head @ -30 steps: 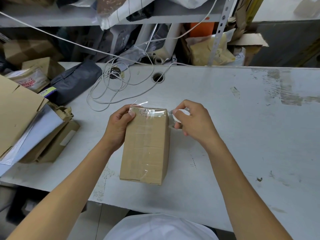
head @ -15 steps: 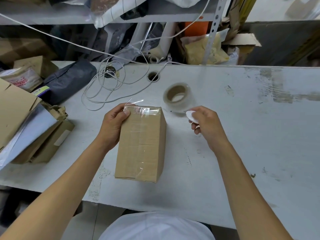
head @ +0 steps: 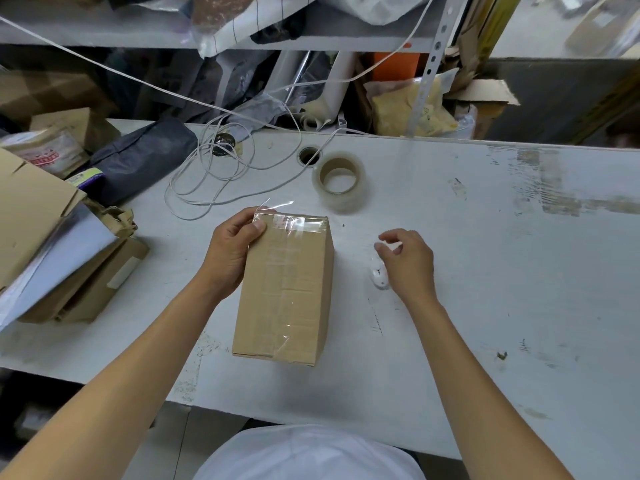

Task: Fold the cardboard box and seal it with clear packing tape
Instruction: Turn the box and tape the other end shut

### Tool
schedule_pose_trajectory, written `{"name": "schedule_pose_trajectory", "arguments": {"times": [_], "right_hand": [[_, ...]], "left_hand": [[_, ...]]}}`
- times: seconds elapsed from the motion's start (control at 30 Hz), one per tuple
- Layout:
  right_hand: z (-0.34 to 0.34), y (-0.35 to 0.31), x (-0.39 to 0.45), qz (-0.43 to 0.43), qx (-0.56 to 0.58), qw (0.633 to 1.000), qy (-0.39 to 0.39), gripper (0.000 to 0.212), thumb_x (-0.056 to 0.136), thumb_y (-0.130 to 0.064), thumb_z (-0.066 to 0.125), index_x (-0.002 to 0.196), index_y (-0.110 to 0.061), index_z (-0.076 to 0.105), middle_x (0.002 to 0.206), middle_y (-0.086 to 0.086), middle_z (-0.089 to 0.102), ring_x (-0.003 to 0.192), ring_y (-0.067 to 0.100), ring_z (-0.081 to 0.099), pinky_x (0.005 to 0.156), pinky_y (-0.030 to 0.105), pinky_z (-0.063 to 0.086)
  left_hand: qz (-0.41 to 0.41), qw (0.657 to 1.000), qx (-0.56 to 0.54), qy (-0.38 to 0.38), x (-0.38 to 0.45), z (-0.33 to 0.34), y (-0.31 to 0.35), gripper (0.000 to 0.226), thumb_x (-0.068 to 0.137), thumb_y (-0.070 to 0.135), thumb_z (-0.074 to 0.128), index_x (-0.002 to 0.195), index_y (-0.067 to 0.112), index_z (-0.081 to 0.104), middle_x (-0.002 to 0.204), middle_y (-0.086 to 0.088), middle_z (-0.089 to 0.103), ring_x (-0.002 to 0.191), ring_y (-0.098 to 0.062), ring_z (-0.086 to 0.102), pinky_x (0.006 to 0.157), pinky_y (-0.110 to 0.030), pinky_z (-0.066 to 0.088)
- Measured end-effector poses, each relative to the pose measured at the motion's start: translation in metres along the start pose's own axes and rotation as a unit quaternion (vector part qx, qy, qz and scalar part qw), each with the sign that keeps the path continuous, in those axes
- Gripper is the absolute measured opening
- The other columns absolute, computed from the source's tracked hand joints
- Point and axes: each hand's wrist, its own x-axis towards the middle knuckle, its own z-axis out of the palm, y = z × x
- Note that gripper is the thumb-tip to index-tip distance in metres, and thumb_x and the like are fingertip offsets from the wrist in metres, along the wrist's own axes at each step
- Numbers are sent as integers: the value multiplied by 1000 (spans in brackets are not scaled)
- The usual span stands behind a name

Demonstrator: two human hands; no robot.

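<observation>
Left grip [head: 232,249] clamps taped box [head: 285,289]; right grip [head: 408,261] loose, half-hiding white cutter [head: 378,276].

A white cable [head: 214,181] lies coiled on the white table [head: 485,271] at upper centre, beside a round hole [head: 309,156]. A dark grey bag [head: 145,157] sits left of the coil. Flattened cardboard [head: 31,209] and papers pile at far left. A small white cutter [head: 377,275] lies at centre right. Cluttered shelves [head: 104,32] run along the top.
</observation>
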Motion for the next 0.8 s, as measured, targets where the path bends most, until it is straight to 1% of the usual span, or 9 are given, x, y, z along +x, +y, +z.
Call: {"name": "schedule_pose_trajectory", "arguments": {"times": [0.03, 0.1, 0.2, 0.3, 0.4, 0.53, 0.67, 0.73, 0.8], "right_hand": [[-3, -15, -7, -10, 53, 998, 25, 5, 90, -20, 67, 92, -21, 70, 98, -3, 68, 77, 5, 57, 70, 16, 43], [-7, -48, -24, -27, 145, 988, 45, 7, 89, -20, 67, 84, -22, 71, 82, -12, 70, 74, 5, 61, 69, 23, 49], [-3, -79, -52, -28, 201, 979, 9, 8, 87, -22, 71, 80, -22, 73, 73, -15, 71, 70, 6, 66, 71, 29, 56], [8, -84, -74, -5, 203, 979, 11, 5, 83, -22, 76, 80, -21, 72, 76, -12, 73, 72, 6, 68, 73, 28, 56], [15, -78, -88, 22, 200, 979, 25, 4, 83, -20, 77, 84, -19, 73, 80, -11, 74, 76, 2, 68, 75, 23, 55], [15, -72, -103, 22, 184, 983, 9, 9, 87, -22, 73, 95, -21, 76, 89, -12, 75, 84, 1, 69, 78, 17, 54], [16, -64, -114, 14, 176, 984, -4, 18, 91, -24, 69, 107, -20, 75, 103, -14, 73, 95, -2, 67, 79, 11, 50], [16, -60, -119, 4, 167, 986, -24, 20, 93, -24, 67, 111, -20, 74, 107, -17, 71, 101, -3, 65, 80, 11, 50], [16, -54, -122, 0, 166, 985, -50, 18, 95, -23, 64, 110, -23, 73, 108, -17, 71, 104, 0, 65, 84, 17, 52]], "left_hand": [[-1, 1000, 2, -1, -1, 0, 0, 32, 84, 24, 61, 112, 12, 70, 101, -3, 70, 89, -16, 66, 78, -27, 56], [-2, 1000, 7, -8, -5, -1, -1, 35, 79, 32, 65, 110, 16, 72, 103, 0, 71, 93, -16, 66, 81, -29, 56], [4, 1000, 24, -9, -17, 1, -6, 37, 76, 38, 66, 108, 19, 74, 102, 6, 73, 94, -13, 66, 82, -27, 54], [17, 1000, 23, 6, -34, 6, -15, 32, 76, 38, 66, 103, 26, 76, 99, 8, 74, 92, -9, 67, 80, -22, 53], [17, 1000, 19, 15, -51, 7, -23, 34, 75, 38, 66, 105, 24, 75, 101, 8, 75, 95, -8, 67, 80, -20, 51], [10, 1000, 7, 2, -66, 3, -28, 29, 77, 35, 66, 103, 28, 77, 106, 3, 75, 101, -13, 68, 85, -26, 52], [7, 1000, 9, -17, -76, 0, -29, 29, 78, 33, 65, 103, 25, 77, 108, 1, 74, 102, -15, 67, 88, -30, 53], [0, 1000, 12, -22, -81, -2, -31, 30, 78, 33, 65, 104, 24, 77, 108, 0, 74, 102, -16, 67, 88, -33, 53], [-8, 1000, 11, -23, -84, -3, -33, 31, 77, 33, 66, 104, 22, 76, 106, 1, 74, 100, -15, 66, 88, -35, 52]]}}
